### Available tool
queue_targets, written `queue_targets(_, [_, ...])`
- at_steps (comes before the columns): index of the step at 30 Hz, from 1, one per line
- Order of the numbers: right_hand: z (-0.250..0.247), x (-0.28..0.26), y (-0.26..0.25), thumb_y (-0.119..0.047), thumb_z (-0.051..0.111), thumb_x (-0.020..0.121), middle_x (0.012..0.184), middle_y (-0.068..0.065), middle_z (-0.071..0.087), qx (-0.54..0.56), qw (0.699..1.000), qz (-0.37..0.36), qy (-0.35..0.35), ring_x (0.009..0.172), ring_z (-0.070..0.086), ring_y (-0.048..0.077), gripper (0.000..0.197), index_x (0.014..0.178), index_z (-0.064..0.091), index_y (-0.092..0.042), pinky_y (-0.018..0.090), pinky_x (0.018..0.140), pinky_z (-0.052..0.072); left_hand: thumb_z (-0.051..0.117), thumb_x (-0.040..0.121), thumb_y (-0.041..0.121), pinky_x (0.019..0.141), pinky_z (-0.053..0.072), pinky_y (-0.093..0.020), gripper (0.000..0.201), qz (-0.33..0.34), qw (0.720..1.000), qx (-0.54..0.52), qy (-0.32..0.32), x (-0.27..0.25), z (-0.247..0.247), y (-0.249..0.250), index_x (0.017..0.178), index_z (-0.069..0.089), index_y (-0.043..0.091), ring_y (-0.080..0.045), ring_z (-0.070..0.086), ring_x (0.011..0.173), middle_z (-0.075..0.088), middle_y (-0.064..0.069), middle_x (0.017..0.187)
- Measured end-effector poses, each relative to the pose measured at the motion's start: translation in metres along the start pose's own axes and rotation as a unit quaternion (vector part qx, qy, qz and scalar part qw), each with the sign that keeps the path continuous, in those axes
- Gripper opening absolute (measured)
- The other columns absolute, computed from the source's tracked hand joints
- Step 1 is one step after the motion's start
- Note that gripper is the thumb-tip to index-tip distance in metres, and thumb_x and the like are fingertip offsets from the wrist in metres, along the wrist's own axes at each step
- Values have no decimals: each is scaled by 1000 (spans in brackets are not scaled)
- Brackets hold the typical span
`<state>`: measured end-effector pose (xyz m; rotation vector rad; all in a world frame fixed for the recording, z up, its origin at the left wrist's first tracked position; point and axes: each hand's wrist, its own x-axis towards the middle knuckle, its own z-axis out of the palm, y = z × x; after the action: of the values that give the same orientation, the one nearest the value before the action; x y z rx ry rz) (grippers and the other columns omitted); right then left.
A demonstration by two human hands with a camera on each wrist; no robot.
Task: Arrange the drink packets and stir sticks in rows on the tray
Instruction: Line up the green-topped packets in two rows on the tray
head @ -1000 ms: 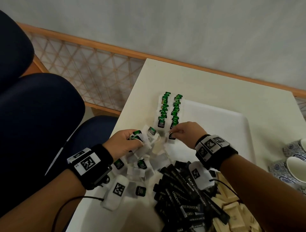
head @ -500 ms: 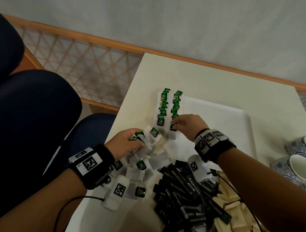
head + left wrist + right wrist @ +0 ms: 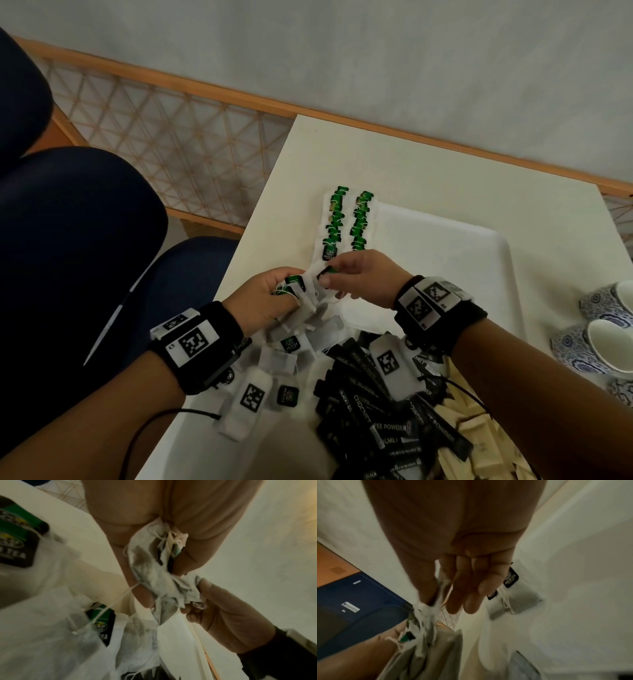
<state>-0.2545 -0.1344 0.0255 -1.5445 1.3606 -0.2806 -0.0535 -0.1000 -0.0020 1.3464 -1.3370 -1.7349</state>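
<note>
Step in hand, as I read it: peel one tea bag off the bunch and add it to the second row.

Left hand (image 3: 265, 301), lower centre-left of the head view, is curled round a bunch of tea bags (image 3: 150, 566), strings and green tags tangled in the fist. Right hand (image 3: 356, 277), just right of it, pinches a corner of one tea bag (image 3: 317, 274) between thumb and forefinger; other fingers are loosely extended in the right wrist view.

To do it well:
- pull slowly, since the strings (image 3: 116, 601) look snagged
- pinch the paper edge, not the tag
- lay it overlapped at the near end of the right-hand row, tag up, matching the pitch

Left to right:
- loose tea bags (image 3: 284, 363), bottom centre-left: thin white filter paper, soft, crumples easily, grey contents showing through, glossy black-green tags
- two tea bag rows (image 3: 346, 222), centre: shingled, tags lined up, at the tray's far left edge
- tray (image 3: 462, 260), centre right: white, smooth, rounded corners, raised rim, on a pale tabletop (image 3: 445, 171)
- black coffee powder sticks (image 3: 376, 418), bottom centre: slim glossy sachets, slippery, still heaped
- wooden stir sticks (image 3: 479, 442), bottom right: flat, pale, also unsorted
- patterned blue-white cups (image 3: 603, 335), right edge
</note>
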Motion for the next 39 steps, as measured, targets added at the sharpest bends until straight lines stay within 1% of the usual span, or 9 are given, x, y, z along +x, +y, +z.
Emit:
queue_targets(3, [-4,1,-2,-22,72,84,66,-9,68,27,999,-22,28,62,63,7,5,80,68,-20,13,57,44,60,75,3,76,53,-30,34,-11,1000,16,6,-2,-4,-6,105,65,19,-16,64,80,70,-4,91])
queue_targets(6, [-11,4,-5,-19,67,88,69,-7,67,-1,998,-37,58,63,62,7,3,88,70,-21,13,59,45,52,86,-10,75,53,-25,37,-16,999,44,8,-6,-7,-13,102,64,21,-13,65,79,69,-2,90])
queue_targets(10, [-16,12,-5,-23,55,95,93,-5,69,-137,986,-34,84,86,65,14,23,114,68,-19,29,85,51,49,87,-12,63,50,-17,36,-30,998,46,13,-10,-10,-16,103,64,16,-4,63,66,68,1,83])
queue_targets(13, [-13,17,-1,-22,56,94,110,-2,68,-205,975,-29,81,89,60,13,25,116,68,-21,23,81,45,51,88,-9,74,52,-23,34,-29,998,60,16,-9,-15,-17,105,64,17,-13,64,78,69,-4,91])
queue_targets(16, [-6,23,1,-21,58,92,106,-3,69,-201,977,-12,65,87,60,12,23,111,71,-23,23,79,47,52,87,-9,84,51,-32,34,-30,998,59,20,-6,-18,-15,108,64,14,-18,64,87,69,-8,98])
queue_targets(20, [-1,35,3,-20,57,92,89,-9,65,-214,976,1,51,68,53,4,23,111,70,-23,18,68,41,53,87,-8,80,51,-30,31,-29,998,45,23,-2,-18,-11,106,64,15,-18,62,83,68,-6,93])
queue_targets(25, [0,47,2,-20,55,92,103,-4,69,-227,971,3,76,89,59,12,25,112,69,-23,20,78,43,51,87,-10,77,51,-27,34,-33,998,41,19,0,-17,-9,102,64,17,-16,61,80,67,-3,89])
queue_targets(33, [-4,33,6,-22,57,91,89,-6,62,-227,964,-10,140,82,58,13,14,99,67,-26,33,79,52,50,87,-11,73,51,-21,34,-36,998,42,19,2,-17,-10,106,63,14,-14,60,79,66,-4,90])
queue_targets(39, [23,-2,22,-40,61,88,89,-13,63,-251,967,48,-10,81,59,5,11,87,53,-32,23,75,49,54,87,-7,74,50,-21,34,-26,998,49,21,1,-14,-9,99,63,24,-8,61,76,68,3,88])
